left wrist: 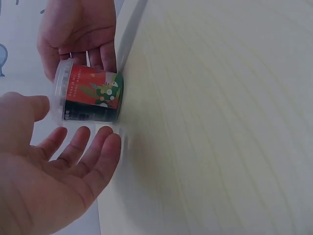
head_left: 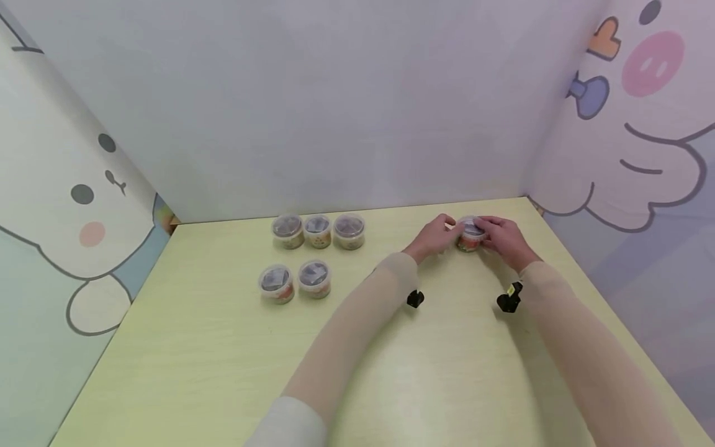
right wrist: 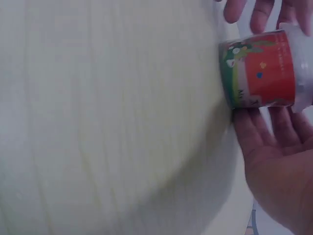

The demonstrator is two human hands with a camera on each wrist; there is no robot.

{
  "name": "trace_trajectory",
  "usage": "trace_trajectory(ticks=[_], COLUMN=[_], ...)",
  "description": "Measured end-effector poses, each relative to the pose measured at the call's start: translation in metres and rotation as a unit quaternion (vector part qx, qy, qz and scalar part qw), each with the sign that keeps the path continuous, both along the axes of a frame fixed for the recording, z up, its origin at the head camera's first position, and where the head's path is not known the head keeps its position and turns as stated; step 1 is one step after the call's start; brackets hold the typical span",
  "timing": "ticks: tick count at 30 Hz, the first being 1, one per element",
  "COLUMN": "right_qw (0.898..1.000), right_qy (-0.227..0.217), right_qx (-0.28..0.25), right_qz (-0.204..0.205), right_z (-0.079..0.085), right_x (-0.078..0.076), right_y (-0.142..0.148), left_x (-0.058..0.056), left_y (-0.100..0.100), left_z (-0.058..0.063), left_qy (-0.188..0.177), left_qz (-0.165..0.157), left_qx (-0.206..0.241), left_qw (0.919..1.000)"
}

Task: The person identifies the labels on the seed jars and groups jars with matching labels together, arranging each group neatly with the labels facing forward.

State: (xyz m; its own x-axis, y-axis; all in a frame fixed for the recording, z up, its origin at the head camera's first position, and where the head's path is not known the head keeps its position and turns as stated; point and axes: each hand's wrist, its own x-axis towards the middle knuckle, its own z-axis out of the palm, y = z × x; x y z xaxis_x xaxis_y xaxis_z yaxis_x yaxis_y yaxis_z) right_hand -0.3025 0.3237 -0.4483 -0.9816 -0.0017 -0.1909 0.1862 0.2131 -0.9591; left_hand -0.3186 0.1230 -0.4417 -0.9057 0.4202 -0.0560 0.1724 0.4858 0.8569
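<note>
A small round plastic tub (head_left: 470, 243) with a clear lid stands upright on the table near its far right corner. In the left wrist view the tub (left wrist: 93, 88) shows a red, green and dark label. My right hand (head_left: 507, 241) holds the tub from the right, thumb by the lid, fingers round the side. My left hand (head_left: 432, 239) is at the tub's left side, its fingers loosely bent. In the left wrist view a narrow gap shows between those fingers (left wrist: 100, 161) and the tub. The right palm (right wrist: 279, 171) faces the tub.
On the left half of the pale yellow table (head_left: 223, 372), a back row holds three lidded tubs, among them one at its right end (head_left: 349, 231). Two more tubs, a left one (head_left: 276, 284) and a right one (head_left: 314, 279), stand in front. A pale wall (head_left: 335, 124) rises behind.
</note>
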Motion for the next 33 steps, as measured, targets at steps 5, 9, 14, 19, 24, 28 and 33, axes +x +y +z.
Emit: trace_trajectory(ticks=[5, 9, 14, 19, 24, 28, 33], right_qw=[0.999, 0.998, 0.998, 0.998, 0.999, 0.999, 0.999], right_qy=[-0.043, -0.042, -0.041, -0.044, -0.043, -0.043, -0.038], right_qx=[-0.004, -0.001, 0.003, 0.022, 0.023, 0.021, 0.021], right_qz=[-0.013, -0.041, -0.053, -0.044, -0.021, -0.01, 0.007], right_z=[0.007, 0.006, 0.007, 0.006, 0.005, 0.005, 0.007], right_x=[0.005, 0.009, 0.01, 0.012, 0.014, 0.015, 0.015], right_y=[-0.008, -0.012, -0.014, -0.016, -0.017, -0.016, -0.017], left_x=[0.003, 0.003, 0.007, 0.014, 0.021, 0.023, 0.026], left_y=[0.004, 0.008, 0.011, 0.008, 0.005, 0.004, -0.001], left_z=[-0.002, -0.003, -0.001, 0.001, 0.001, 0.0, -0.002], left_qy=[-0.027, -0.045, -0.048, -0.052, -0.082, -0.099, -0.074], left_qz=[0.04, 0.067, 0.087, 0.095, 0.098, 0.092, 0.073], left_qx=[-0.018, -0.02, -0.029, -0.034, -0.009, 0.008, 0.0], left_qw=[0.9987, 0.9966, 0.9946, 0.9936, 0.9918, 0.9908, 0.9946])
